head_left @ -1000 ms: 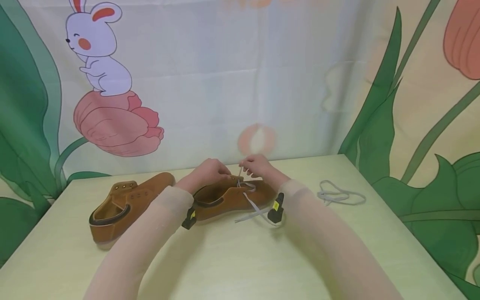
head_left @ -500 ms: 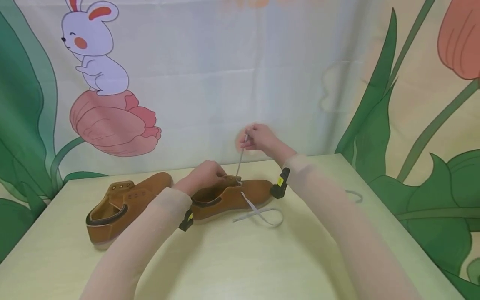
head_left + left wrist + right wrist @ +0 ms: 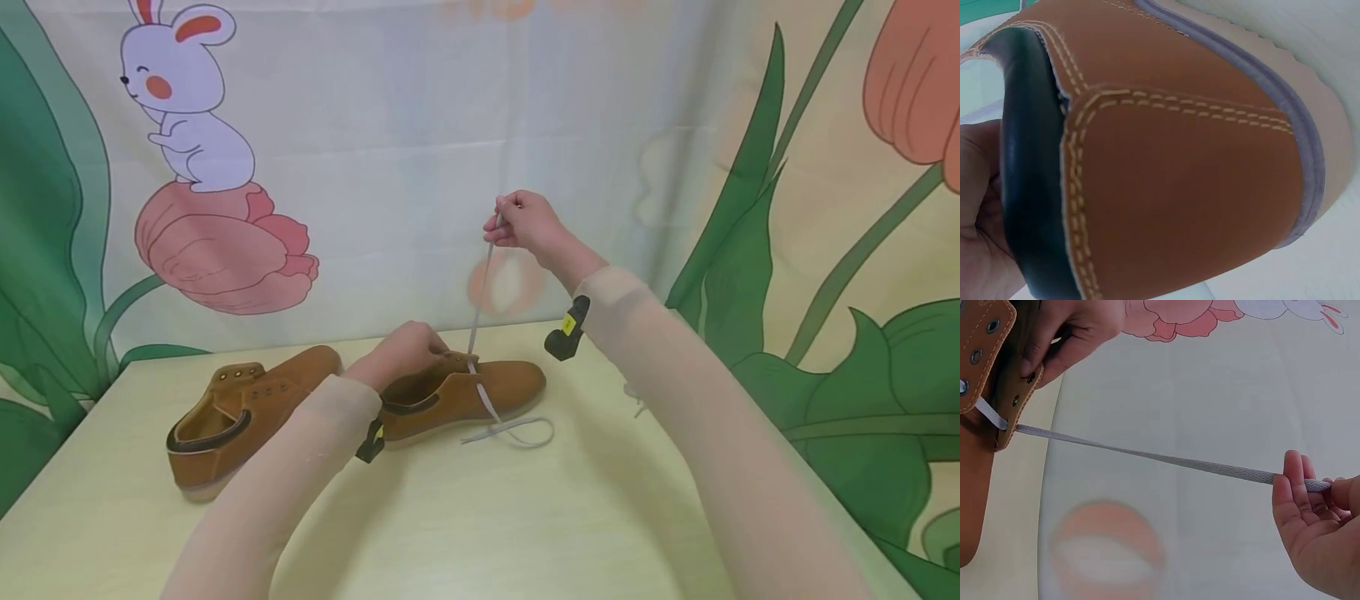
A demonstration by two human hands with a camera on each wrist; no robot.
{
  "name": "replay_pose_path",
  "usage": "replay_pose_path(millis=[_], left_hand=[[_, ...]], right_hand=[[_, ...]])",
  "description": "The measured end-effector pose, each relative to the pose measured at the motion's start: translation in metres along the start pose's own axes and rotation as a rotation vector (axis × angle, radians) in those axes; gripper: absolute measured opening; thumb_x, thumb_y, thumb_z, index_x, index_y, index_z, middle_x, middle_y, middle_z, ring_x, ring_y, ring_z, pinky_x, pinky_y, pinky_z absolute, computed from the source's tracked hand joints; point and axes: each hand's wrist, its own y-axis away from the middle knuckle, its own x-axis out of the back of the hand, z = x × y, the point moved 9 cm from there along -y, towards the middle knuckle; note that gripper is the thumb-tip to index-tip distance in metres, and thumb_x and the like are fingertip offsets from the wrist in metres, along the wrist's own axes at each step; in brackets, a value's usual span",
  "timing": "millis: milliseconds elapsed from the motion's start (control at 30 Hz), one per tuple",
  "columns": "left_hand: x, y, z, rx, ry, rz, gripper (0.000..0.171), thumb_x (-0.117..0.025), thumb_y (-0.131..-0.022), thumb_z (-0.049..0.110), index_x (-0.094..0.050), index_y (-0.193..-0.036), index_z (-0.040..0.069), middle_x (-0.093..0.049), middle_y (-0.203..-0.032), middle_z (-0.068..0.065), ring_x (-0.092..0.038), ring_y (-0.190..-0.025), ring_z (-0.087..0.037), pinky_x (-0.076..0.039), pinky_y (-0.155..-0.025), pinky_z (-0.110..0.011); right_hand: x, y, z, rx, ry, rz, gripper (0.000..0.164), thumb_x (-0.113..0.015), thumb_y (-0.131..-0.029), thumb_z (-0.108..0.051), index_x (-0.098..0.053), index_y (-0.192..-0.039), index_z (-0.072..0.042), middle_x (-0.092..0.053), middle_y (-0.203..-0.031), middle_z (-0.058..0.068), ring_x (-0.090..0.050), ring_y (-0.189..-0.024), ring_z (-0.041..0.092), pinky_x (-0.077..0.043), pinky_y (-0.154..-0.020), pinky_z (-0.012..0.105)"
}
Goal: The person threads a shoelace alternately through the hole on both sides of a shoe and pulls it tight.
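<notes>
A brown lace-up shoe [image 3: 517,382] lies on the table with its toe to the right. My left hand [image 3: 408,350] pinches its far eyelet flap [image 3: 1013,409] between thumb and fingers, as the right wrist view shows. Above the shoe, my right hand [image 3: 528,223] grips a grey shoelace [image 3: 482,300], pulled taut up from the front eyelet of that flap. The lace crosses to the near flap, and its other end lies in a loop on the table. In the left wrist view the shoe's stitched heel [image 3: 1185,181] fills most of the picture.
A second brown shoe [image 3: 288,379] without a visible lace stands to the left, partly behind my left sleeve. Another grey lace [image 3: 636,398] peeks out beside my right sleeve. A printed cloth [image 3: 390,208] hangs behind the table [image 3: 480,525].
My right hand has risen well above the shoe, drawing the lace up through the flap. The slack over the shoe is now a straight strand. My left hand stays on the flap.
</notes>
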Motion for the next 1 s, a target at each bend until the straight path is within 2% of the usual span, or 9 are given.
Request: replay_pose_path(millis=[67,167,267,367,433,500,600,767,1000], left_hand=[[0.002,0.003,0.002,-0.004,-0.007,0.0,0.018,-0.061,-0.091,0.009,-0.078,-0.091,0.005,-0.071,-0.079,-0.005,-0.057,-0.072,-0.015,-0.048,-0.073,-0.028],[0.009,0.01,0.008,-0.006,-0.009,0.022,0.022,-0.059,-0.093,0.011,-0.076,-0.104,0.002,-0.076,-0.101,-0.012,-0.068,-0.094,-0.024,-0.053,-0.09,-0.037],[0.021,0.021,0.015,0.004,0.021,0.051,0.028,-0.057,-0.096,0.016,-0.072,-0.114,0.0,-0.073,-0.116,-0.015,-0.066,-0.113,-0.031,-0.051,-0.099,-0.044],[0.028,0.034,0.021,0.021,0.074,0.051,0.029,-0.057,-0.098,0.022,-0.074,-0.111,0.003,-0.075,-0.107,-0.012,-0.069,-0.102,-0.026,-0.054,-0.092,-0.04],[0.027,0.042,0.025,0.023,0.104,0.021,0.027,-0.058,-0.098,0.024,-0.077,-0.098,0.006,-0.075,-0.088,-0.006,-0.066,-0.082,-0.018,-0.054,-0.077,-0.034],[0.022,0.05,0.029,0.019,0.131,-0.007,0.028,-0.058,-0.098,0.025,-0.075,-0.083,0.008,-0.065,-0.068,0.001,-0.055,-0.063,-0.012,-0.046,-0.063,-0.028],[0.014,0.057,0.033,0.022,0.171,-0.029,0.029,-0.06,-0.098,0.024,-0.07,-0.076,0.009,-0.051,-0.057,0.004,-0.043,-0.051,-0.009,-0.037,-0.054,-0.024],[0.006,0.059,0.035,0.004,0.148,0.043,0.02,-0.063,-0.095,0.022,-0.077,-0.089,0.008,-0.061,-0.068,0.003,-0.049,-0.063,-0.009,-0.04,-0.061,-0.024],[0.001,0.061,0.037,0.001,0.172,0.113,0.02,-0.065,-0.094,0.02,-0.071,-0.08,0.007,-0.048,-0.059,0.006,-0.04,-0.059,-0.009,-0.033,-0.057,-0.024]], right_hand=[[0.0,0.0,-0.002,0.001,-0.002,0.001,0.021,-0.041,-0.106,-0.024,-0.05,-0.095,-0.008,-0.062,-0.084,0.001,-0.065,-0.067,0.006,-0.056,-0.07,0.02],[0.0,0.0,-0.003,0.005,-0.001,-0.001,0.022,-0.044,-0.105,-0.024,-0.052,-0.102,-0.005,-0.062,-0.084,0.001,-0.066,-0.066,0.005,-0.058,-0.074,0.022],[0.0,0.001,-0.003,0.001,0.01,-0.008,0.026,-0.047,-0.104,-0.022,-0.055,-0.115,-0.001,-0.065,-0.09,0.003,-0.068,-0.072,0.006,-0.058,-0.083,0.026],[-0.002,0.003,-0.001,-0.003,0.022,-0.034,0.033,-0.05,-0.103,-0.02,-0.054,-0.128,0.002,-0.067,-0.107,0.01,-0.071,-0.091,0.013,-0.055,-0.094,0.029],[-0.004,0.006,0.0,0.003,0.024,-0.062,0.037,-0.051,-0.102,-0.017,-0.052,-0.133,0.002,-0.065,-0.121,0.015,-0.069,-0.109,0.019,-0.052,-0.099,0.03],[-0.006,0.01,0.0,0.023,0.028,-0.1,0.04,-0.053,-0.101,-0.014,-0.05,-0.137,0.003,-0.061,-0.133,0.018,-0.062,-0.123,0.024,-0.049,-0.104,0.032],[-0.008,0.018,0.001,0.056,0.057,-0.155,0.042,-0.055,-0.099,-0.007,-0.048,-0.14,0.002,-0.055,-0.142,0.019,-0.055,-0.132,0.026,-0.045,-0.109,0.035],[-0.01,0.03,0.002,0.076,0.076,-0.184,0.04,-0.051,-0.1,-0.002,-0.049,-0.139,0.004,-0.055,-0.142,0.021,-0.054,-0.133,0.028,-0.045,-0.109,0.036],[-0.006,0.039,0.006,0.078,0.089,-0.138,0.034,-0.052,-0.101,-0.007,-0.055,-0.133,0.004,-0.062,-0.134,0.02,-0.061,-0.126,0.027,-0.05,-0.103,0.033]])
